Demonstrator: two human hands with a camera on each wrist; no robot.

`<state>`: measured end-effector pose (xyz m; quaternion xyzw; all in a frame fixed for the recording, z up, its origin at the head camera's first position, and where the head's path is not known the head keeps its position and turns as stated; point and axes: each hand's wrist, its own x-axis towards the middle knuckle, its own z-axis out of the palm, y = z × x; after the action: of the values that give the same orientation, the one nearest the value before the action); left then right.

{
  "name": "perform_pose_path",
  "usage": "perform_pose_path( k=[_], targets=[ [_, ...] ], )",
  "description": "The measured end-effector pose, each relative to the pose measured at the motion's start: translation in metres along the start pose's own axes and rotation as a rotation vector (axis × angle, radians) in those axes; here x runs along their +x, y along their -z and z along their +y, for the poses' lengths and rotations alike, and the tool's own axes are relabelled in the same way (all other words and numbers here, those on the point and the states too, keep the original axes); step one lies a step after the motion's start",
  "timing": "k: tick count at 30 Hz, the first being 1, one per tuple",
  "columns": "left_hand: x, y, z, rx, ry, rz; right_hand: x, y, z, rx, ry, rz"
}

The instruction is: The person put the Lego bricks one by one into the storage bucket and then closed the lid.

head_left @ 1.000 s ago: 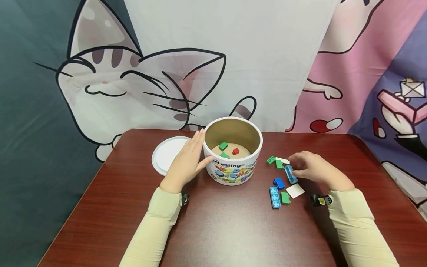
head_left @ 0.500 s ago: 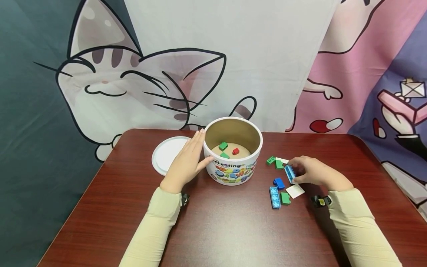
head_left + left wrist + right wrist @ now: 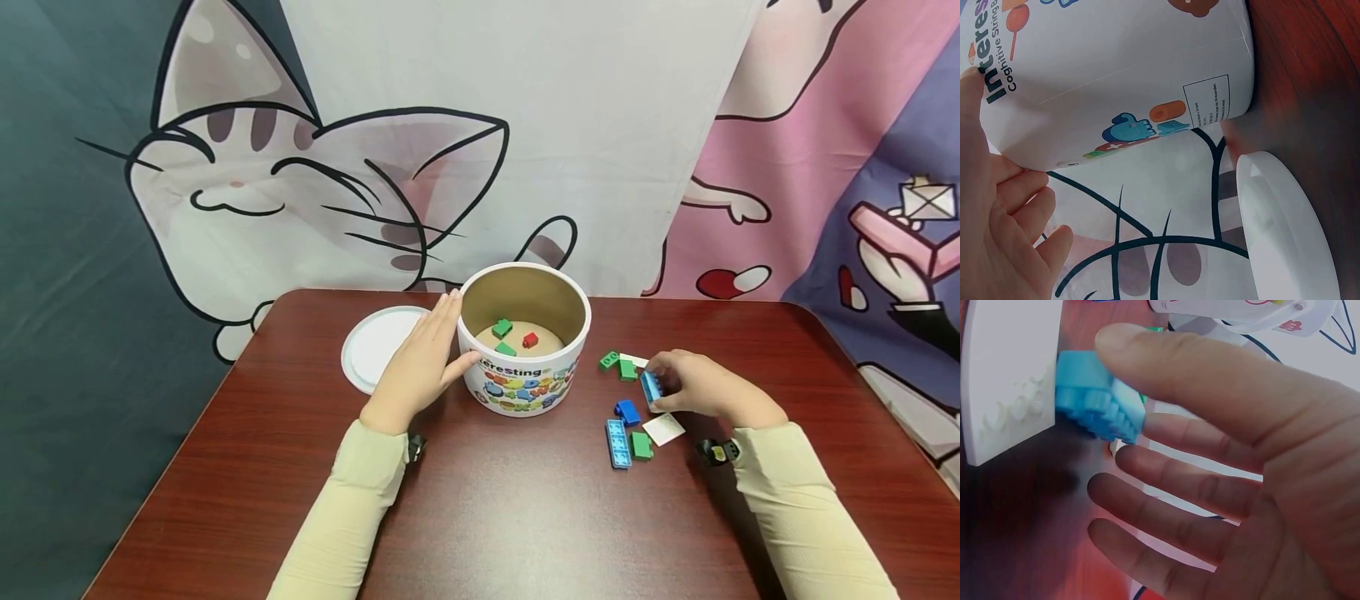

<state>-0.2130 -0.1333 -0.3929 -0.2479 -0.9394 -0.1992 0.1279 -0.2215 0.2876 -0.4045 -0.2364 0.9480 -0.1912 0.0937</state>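
My left hand (image 3: 416, 367) rests against the left side of a white printed bucket (image 3: 517, 392), fingers straight and thumb toward its front. Inside the bucket lie two green bricks (image 3: 502, 329) and a small red brick (image 3: 530, 340). To the right, my right hand (image 3: 708, 387) pinches a light blue toy building brick (image 3: 650, 390) between thumb and index finger. In the right wrist view, the thumb covers part of this brick (image 3: 1085, 372), studs facing away from the table edge of view, while the other fingers extend beside it. A white flat brick (image 3: 663, 429) lies just nearer me.
Around the right hand lie a second light blue brick (image 3: 618, 444), a dark blue brick (image 3: 627, 412), several green bricks (image 3: 641, 446) and another white piece (image 3: 636, 361). A white lid (image 3: 378, 346) lies left of the bucket on the brown table (image 3: 480, 517). A printed cloth (image 3: 600, 125) hangs behind.
My right hand has lowered slightly toward me and closed its thumb and index finger on the light blue brick, which has shifted only slightly. My left hand stays against the bucket.
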Motion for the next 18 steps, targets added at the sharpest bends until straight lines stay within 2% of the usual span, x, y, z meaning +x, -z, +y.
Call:
perform_pose_path(
  k=[13,18],
  targets=[
    [0.0003,0.0001,-0.0003,-0.010,0.002,0.001,0.0000,-0.0034,0.0000,-0.011,0.004,0.053],
    [0.0002,-0.0001,-0.0001,-0.012,0.013,-0.010,-0.0010,-0.0022,-0.0026,-0.002,0.018,0.106]
  ],
)
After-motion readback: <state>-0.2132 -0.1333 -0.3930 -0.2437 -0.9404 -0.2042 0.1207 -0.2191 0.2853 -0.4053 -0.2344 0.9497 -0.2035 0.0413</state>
